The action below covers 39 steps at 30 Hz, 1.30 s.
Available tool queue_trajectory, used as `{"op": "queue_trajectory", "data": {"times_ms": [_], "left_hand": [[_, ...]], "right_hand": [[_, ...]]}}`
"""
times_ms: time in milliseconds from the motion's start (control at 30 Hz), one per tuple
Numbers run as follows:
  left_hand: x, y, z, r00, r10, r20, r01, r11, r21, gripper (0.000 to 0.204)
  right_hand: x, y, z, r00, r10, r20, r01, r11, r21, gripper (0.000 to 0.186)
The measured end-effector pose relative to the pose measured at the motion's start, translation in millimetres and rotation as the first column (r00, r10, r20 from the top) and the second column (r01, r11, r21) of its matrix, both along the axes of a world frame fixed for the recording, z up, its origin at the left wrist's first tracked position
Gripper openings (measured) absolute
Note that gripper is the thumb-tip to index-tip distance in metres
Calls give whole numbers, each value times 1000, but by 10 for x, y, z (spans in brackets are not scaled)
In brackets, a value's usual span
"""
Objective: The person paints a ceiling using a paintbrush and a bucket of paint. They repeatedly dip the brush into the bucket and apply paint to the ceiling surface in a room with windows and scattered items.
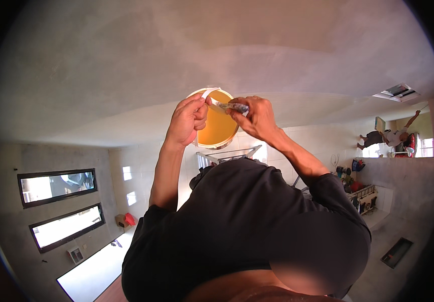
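A round bucket (pixel 216 126) of yellow-orange material is held in front of me, with a white handle across its top and left side. My left hand (pixel 188 121) is closed on that handle at the bucket's left. In my right hand (pixel 256 117), at the bucket's right rim, is a paint-spattered brush (pixel 236 107), its pale head over the bucket's mouth beside my left fingers. Whether the head touches the rim or handle I cannot tell.
A metal ladder (pixel 229 155) stands just below the bucket, partly behind my body. A co-worker (pixel 393 137) with raised arm is at the right opening, above assorted tools (pixel 353 185). Framed windows (pixel 61 221) are at left; a broad grey plastered surface (pixel 202 45) spans the top.
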<state>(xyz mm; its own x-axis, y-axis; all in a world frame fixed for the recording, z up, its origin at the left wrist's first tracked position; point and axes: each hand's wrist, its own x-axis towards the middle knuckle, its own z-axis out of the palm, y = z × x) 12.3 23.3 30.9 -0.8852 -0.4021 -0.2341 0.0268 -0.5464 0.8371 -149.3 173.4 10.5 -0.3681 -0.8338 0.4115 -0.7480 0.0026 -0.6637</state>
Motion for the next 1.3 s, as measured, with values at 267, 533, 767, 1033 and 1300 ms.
{"op": "queue_trajectory", "data": {"times_ms": [267, 533, 767, 1033, 1300], "left_hand": [[-24, -7, -27, 1000, -11, -8, 11, 1000, -10, 18], [-22, 1, -80, 1000, 10, 5, -10, 1000, -1, 18], [-11, -1, -91, 999, 9, 34, -10, 1000, 19, 19], [-35, 7, -83, 1000, 9, 17, -9, 1000, 22, 19], [-37, -4, -95, 999, -22, 36, 20, 998, 51, 19]], "right_hand": [[113, -177, -126, 657, 56, 752, -261, 952, 157, 20], [-2, -112, -141, 951, 151, 269, -194, 971, 142, 19], [-85, -90, -84, 964, 80, -254, -106, 990, -89, 23], [9, -19, -29, 896, 93, 434, -213, 948, 237, 27], [25, -68, -155, 909, 41, 415, -120, 979, 167, 25]]}}
